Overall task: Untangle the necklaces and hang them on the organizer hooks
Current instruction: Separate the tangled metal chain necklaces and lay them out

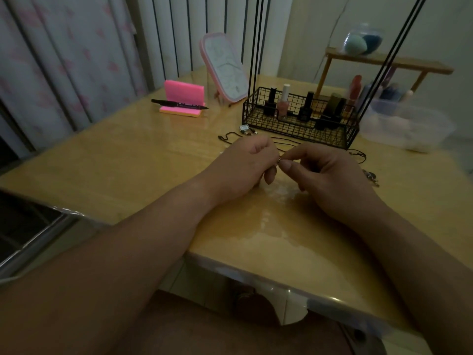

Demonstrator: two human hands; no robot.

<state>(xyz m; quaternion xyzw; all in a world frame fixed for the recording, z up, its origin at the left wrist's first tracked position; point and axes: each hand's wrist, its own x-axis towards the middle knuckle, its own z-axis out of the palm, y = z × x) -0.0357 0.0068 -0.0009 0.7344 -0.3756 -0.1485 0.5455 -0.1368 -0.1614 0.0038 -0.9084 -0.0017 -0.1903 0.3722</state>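
My left hand (243, 165) and my right hand (325, 172) meet over the middle of the wooden table (128, 162). Between their fingertips they pinch a small metal clasp or pendant (279, 160) of a necklace. Thin black necklace cords (286, 140) lie on the table behind my hands, and one cord end (226, 137) curls to the left near a small silver pendant (244, 128). More cord (358, 155) and a metallic charm (371, 176) lie right of my right hand. The black wire organizer (299, 129) stands just behind, its tall rods (256, 47) rising out of view; its hooks are hidden.
Nail polish bottles (284, 101) stand in the organizer's basket. A pink-framed mirror (225, 65), pink sticky notes (183, 98) and a black pen (179, 104) sit at the back left. A clear plastic tub (409, 126) and a wooden shelf (389, 62) are at the right.
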